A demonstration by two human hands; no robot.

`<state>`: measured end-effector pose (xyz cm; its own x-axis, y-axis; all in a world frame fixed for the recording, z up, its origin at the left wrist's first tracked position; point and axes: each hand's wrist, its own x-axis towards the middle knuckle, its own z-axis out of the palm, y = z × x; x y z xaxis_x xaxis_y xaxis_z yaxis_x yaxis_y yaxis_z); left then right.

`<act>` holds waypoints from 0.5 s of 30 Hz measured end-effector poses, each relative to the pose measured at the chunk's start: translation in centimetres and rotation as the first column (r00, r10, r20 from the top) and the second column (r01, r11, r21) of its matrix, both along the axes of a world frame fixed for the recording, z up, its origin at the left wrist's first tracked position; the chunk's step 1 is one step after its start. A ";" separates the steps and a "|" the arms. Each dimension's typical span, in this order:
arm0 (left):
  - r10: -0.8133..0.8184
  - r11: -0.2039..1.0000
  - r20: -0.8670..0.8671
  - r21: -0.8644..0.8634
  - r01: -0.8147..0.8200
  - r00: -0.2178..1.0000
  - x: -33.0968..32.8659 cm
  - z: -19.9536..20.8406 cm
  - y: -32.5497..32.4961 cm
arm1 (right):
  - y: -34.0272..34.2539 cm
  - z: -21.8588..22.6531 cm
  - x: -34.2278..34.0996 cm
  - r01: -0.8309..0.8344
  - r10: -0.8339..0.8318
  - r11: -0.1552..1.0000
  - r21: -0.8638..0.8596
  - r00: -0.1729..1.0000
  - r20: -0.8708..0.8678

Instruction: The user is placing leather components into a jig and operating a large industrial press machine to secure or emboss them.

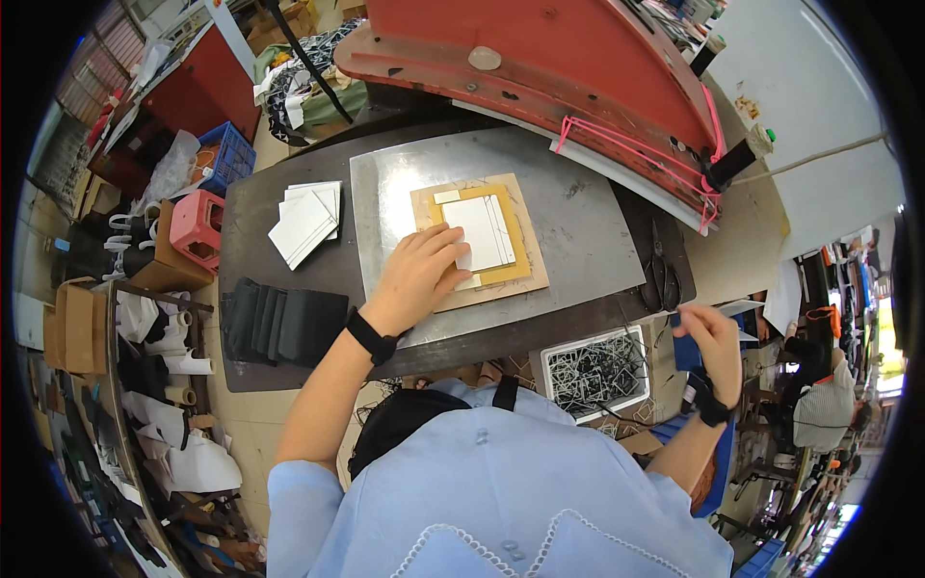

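Observation:
My left hand (416,275) lies with its fingers stretched out over the left edge of a white rectangular piece (472,229). That piece sits in a yellow frame (521,252) on a light brown board (537,271), above a grey metal plate (588,217). Off the table's right corner, my right hand (713,347) is raised with its fingers curled together; whatever they hold, if anything, is too small to make out. A white basket (546,371) of thin dark and pale square frames (597,371) stands left of it, below the table edge.
White cards (308,223) lie stacked on the table's left, with black folded pieces (284,323) nearer me. Black scissors (659,275) rest at the right corner. A large red machine part (540,67) overhangs the far side. A pink stool (198,226) stands beyond the left edge.

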<state>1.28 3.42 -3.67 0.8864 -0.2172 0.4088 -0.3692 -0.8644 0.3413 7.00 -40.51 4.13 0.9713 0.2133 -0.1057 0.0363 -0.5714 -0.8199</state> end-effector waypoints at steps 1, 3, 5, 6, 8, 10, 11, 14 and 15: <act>-0.028 0.999 -0.003 0.036 0.028 1.000 0.2 0.3 0.0 | -2.5 -0.8 -0.4 0.004 -0.009 0.992 -0.128 0.999 -0.035; -0.053 0.982 0.051 0.183 0.043 0.997 0.3 0.3 0.0 | -3.7 -1.6 -2.0 0.149 -0.025 0.904 -0.400 0.954 0.298; -0.078 0.970 0.108 0.238 0.051 0.991 0.6 0.5 0.1 | -3.3 -1.5 -2.7 0.212 -0.104 0.914 -0.345 0.946 0.308; -0.089 0.973 0.138 0.224 0.056 0.986 1.0 0.8 0.4 | -2.7 -1.5 -3.1 0.246 -0.146 0.917 -0.313 0.939 0.310; -0.017 0.994 0.196 0.112 -0.005 0.981 1.4 1.6 0.9 | -1.0 -1.6 -3.1 0.182 -0.139 0.973 -0.144 0.954 0.267; 0.154 0.987 0.223 -0.086 -0.137 0.963 1.3 3.3 1.0 | 1.6 -1.1 -2.7 0.132 -0.120 0.990 -0.049 0.970 0.210; 0.283 0.950 0.231 -0.200 -0.239 0.931 1.2 4.3 0.6 | 2.9 -1.5 -2.3 0.101 -0.094 0.995 -0.021 0.972 0.213; 0.130 0.652 -0.178 -0.726 -0.220 0.975 0.3 6.6 0.7 | 7.1 -2.2 -2.0 -0.063 0.044 0.978 0.199 0.994 0.100; 0.007 0.560 -0.263 -0.798 -0.222 0.965 -0.2 6.9 0.5 | 8.7 -2.6 -2.0 -0.120 0.108 0.928 0.353 0.993 0.053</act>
<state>1.05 3.96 3.21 0.9611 0.2239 0.1615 -0.1159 -0.2036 0.9722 4.98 -31.81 1.49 0.9397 0.3410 0.0279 0.1134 -0.2335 -0.9657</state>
